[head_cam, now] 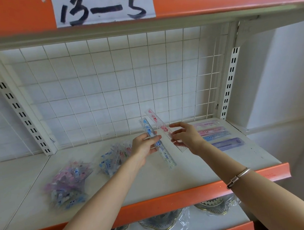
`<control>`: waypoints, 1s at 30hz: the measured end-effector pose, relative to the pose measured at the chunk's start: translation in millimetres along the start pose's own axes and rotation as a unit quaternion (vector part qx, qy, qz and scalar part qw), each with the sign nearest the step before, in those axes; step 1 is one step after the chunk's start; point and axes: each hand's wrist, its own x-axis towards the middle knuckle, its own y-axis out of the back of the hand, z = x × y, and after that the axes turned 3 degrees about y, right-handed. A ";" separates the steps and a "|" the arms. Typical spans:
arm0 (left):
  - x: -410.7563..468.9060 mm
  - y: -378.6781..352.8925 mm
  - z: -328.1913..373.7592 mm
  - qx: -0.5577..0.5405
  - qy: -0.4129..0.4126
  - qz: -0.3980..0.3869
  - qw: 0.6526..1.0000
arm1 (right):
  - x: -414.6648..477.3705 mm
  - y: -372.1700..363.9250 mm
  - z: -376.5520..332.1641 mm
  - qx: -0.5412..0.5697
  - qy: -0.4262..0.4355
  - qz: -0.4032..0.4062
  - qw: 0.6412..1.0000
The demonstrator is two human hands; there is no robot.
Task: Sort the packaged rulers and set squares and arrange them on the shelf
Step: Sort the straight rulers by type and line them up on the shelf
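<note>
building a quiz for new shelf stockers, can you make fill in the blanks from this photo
The right hand pinches the red-printed ruler; the left hand grips a second ruler printed in ___.
Packaged rulers lying in a row on the shelf number ___.
The bracelet is on the ___ wrist.
The paper label reads 13-___.
Missing: blue; four; right; 5

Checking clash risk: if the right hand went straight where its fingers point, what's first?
Probably the blue ruler in the left hand; the right hand, holding the red ruler, points left at it. Depth unclear.
</note>
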 end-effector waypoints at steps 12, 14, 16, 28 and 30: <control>11.8 -15.6 -2.0 0.003 0.011 0.038 0.999 | 4.3 15.5 4.5 -0.090 0.044 0.015 0.995; 13.3 -21.0 1.3 -0.005 0.009 0.035 0.999 | 10.2 24.8 6.9 -0.129 0.064 0.039 0.989; 16.0 -25.7 4.8 -0.009 0.008 0.029 1.000 | 17.9 38.5 9.0 -0.185 0.092 0.069 0.976; 38.5 -53.0 14.2 0.013 0.028 0.042 0.999 | 55.4 128.5 7.6 -0.471 0.127 0.019 0.872; 42.6 -57.8 14.5 0.016 0.031 0.044 0.998 | 61.1 135.9 9.4 -0.500 0.141 -0.018 0.855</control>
